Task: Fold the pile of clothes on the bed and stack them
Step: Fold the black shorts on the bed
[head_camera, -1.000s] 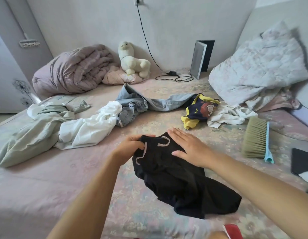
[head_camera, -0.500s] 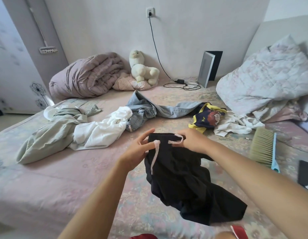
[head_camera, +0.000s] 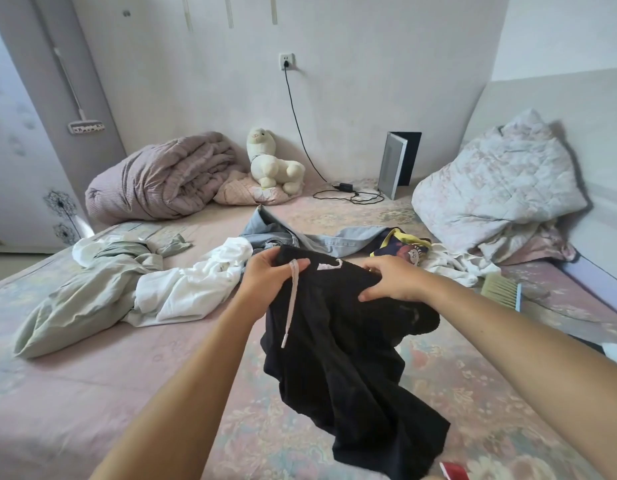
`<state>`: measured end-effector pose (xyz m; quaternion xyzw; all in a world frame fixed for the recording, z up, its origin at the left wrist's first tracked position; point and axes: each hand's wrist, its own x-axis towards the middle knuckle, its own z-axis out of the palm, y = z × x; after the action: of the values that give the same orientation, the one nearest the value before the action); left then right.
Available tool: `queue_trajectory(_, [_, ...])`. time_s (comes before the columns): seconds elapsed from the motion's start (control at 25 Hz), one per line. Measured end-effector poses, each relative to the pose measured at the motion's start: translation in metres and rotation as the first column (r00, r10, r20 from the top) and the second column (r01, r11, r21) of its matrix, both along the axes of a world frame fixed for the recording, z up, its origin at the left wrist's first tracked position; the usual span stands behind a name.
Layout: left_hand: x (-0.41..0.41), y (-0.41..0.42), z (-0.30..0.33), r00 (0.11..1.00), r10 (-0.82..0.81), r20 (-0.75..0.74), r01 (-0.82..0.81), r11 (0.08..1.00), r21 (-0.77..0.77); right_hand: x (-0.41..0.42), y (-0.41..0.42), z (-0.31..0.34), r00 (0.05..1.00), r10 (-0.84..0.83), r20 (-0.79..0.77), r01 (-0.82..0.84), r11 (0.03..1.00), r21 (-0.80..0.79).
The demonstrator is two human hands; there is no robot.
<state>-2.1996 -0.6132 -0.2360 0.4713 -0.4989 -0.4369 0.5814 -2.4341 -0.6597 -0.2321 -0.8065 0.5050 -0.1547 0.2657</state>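
I hold the black shorts [head_camera: 348,341] higher off the bed [head_camera: 92,393] than half a second ago, and their legs now hang free toward me. My left hand [head_camera: 269,277] pinches the waistband by the white drawstring [head_camera: 292,299], thumb on top. My right hand [head_camera: 393,278], earlier at the top edge, now curls over the waistband farther right. Beyond lie the white shirt [head_camera: 196,285], green garment [head_camera: 89,292] and jeans [head_camera: 334,239], unmoved; the view has tipped up the wall.
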Motion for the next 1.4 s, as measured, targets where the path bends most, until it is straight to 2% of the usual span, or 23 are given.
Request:
queue_trajectory(0.12, [0.01,-0.003,0.025,0.998,0.037,-0.059,-0.038,0.999,-0.009,-0.018,-0.002,0.018,0.997,-0.063,-0.049,0.065,0.997,0.044])
queue_trajectory(0.24, [0.017,0.001,0.044,0.99,0.043,-0.132,-0.047,0.998,-0.028,-0.026,0.002,0.026,0.994,-0.101,0.051,0.088,0.974,0.208])
queue_trajectory(0.28, [0.019,0.001,0.049,0.989,0.043,-0.138,-0.048,0.998,-0.037,-0.025,0.003,0.025,0.99,-0.116,0.074,0.098,0.972,0.213])
queue_trajectory(0.4, [0.024,0.006,0.06,0.991,0.041,-0.124,-0.048,0.997,-0.056,-0.016,0.014,0.023,0.973,-0.163,0.162,0.147,0.984,0.103])
queue_trajectory(0.52, [0.035,0.011,0.065,0.996,0.08,-0.047,-0.083,0.995,-0.058,-0.013,0.017,0.038,0.95,-0.189,0.25,0.186,0.982,0.038])
queue_trajectory(0.68, [0.048,0.016,0.069,0.993,0.094,-0.076,-0.102,0.989,-0.107,-0.007,0.012,0.077,0.962,-0.139,0.234,0.165,0.981,-0.097])
queue_trajectory(0.72, [0.049,0.018,0.071,0.996,0.068,-0.05,-0.073,0.991,-0.114,-0.003,0.012,0.087,0.965,-0.127,0.228,0.158,0.98,-0.122])
queue_trajectory(0.76, [0.051,0.019,0.073,0.998,0.037,0.043,-0.032,0.993,-0.111,0.0,0.011,0.094,0.969,-0.122,0.214,0.155,0.977,-0.146])
queue_trajectory(0.8, [0.055,0.021,0.075,0.98,0.0,0.201,0.02,0.995,-0.094,0.004,0.011,0.103,0.976,-0.119,0.181,0.151,0.972,-0.178])
queue_trajectory(0.84, [0.061,0.022,0.079,0.917,-0.042,0.397,0.07,0.996,-0.056,0.007,0.012,0.111,0.982,-0.126,0.138,0.154,0.965,-0.213])
queue_trajectory(0.88, [0.07,0.022,0.082,0.801,-0.09,0.592,0.108,0.994,0.006,0.009,0.012,0.116,0.986,-0.14,0.092,0.158,0.958,-0.241])
queue_trajectory(0.96, [0.088,0.02,0.092,0.454,-0.189,0.871,0.089,0.982,0.166,0.016,0.017,0.125,0.99,-0.142,0.01,0.139,0.946,-0.294])
queue_trajectory(1.0, [0.094,0.02,0.099,0.299,-0.223,0.928,0.04,0.974,0.222,0.02,0.019,0.127,0.99,-0.137,-0.025,0.123,0.944,-0.307])
queue_trajectory(1.04, [0.096,0.02,0.105,0.199,-0.205,0.958,-0.007,0.977,0.211,0.023,0.02,0.13,0.989,-0.135,-0.061,0.108,0.938,-0.329])
queue_trajectory(1.08, [0.094,0.022,0.112,0.166,-0.126,0.978,-0.013,0.991,0.13,0.028,0.021,0.132,0.987,-0.133,-0.093,0.094,0.933,-0.347])
queue_trajectory(1.12, [0.088,0.024,0.119,0.215,-0.018,0.976,0.013,1.0,0.016,0.032,0.024,0.133,0.985,-0.127,-0.118,0.076,0.928,-0.364])
queue_trajectory(1.16, [0.078,0.027,0.123,0.354,0.061,0.933,0.042,0.996,-0.08,0.037,0.024,0.134,0.984,-0.117,-0.132,0.061,0.928,-0.368])
queue_trajectory(1.2, [0.064,0.03,0.126,0.517,0.083,0.852,0.066,0.988,-0.136,0.041,0.026,0.136,0.983,-0.113,-0.146,0.049,0.923,-0.382])
queue_trajectory(1.24, [0.05,0.033,0.127,0.627,0.061,0.777,0.088,0.985,-0.149,0.044,0.026,0.138,0.982,-0.11,-0.156,0.042,0.922,-0.385])
queue_trajectory(1.28, [0.038,0.033,0.125,0.669,0.025,0.743,0.116,0.984,-0.137,0.047,0.027,0.14,0.983,-0.1,-0.154,0.033,0.921,-0.387])
queue_trajectory(1.4, [0.014,0.024,0.112,0.584,-0.089,0.807,0.159,0.987,-0.006,0.049,0.03,0.146,0.989,-0.068,-0.135,0.01,0.921,-0.389])
